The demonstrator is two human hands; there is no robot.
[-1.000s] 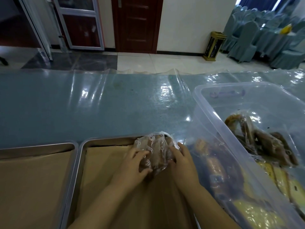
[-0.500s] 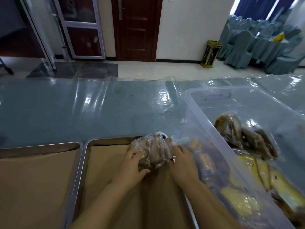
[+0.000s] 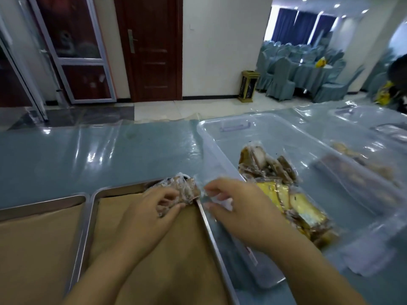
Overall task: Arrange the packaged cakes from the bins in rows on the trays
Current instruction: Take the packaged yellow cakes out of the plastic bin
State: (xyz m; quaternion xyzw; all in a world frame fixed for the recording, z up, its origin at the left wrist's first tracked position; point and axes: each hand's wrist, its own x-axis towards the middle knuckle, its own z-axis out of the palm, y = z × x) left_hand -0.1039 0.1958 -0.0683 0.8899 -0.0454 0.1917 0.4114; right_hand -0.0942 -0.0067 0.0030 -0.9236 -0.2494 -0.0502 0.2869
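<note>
Left hand [image 3: 152, 208] pinches clear-wrapped brown cake [image 3: 180, 190] at far right corner of paper-lined steel tray [image 3: 92, 208], right hand [image 3: 237, 208] loosely spread, empty, over clear plastic bin [image 3: 222, 164]; slick wrapper could slide over tray rim.

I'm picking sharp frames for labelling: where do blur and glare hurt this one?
Head view: the right hand is motion-smeared at the fingers; ceiling-light glare streaks the table's plastic cover; the clear bin wall washes out; wide-angle bends the door frames.

left hand [image 3: 154, 208] on wrapped cake [image 3: 182, 190] in tray [image 3: 92, 208] corner, right hand [image 3: 237, 208] over clear bin [image 3: 286, 137]
</note>
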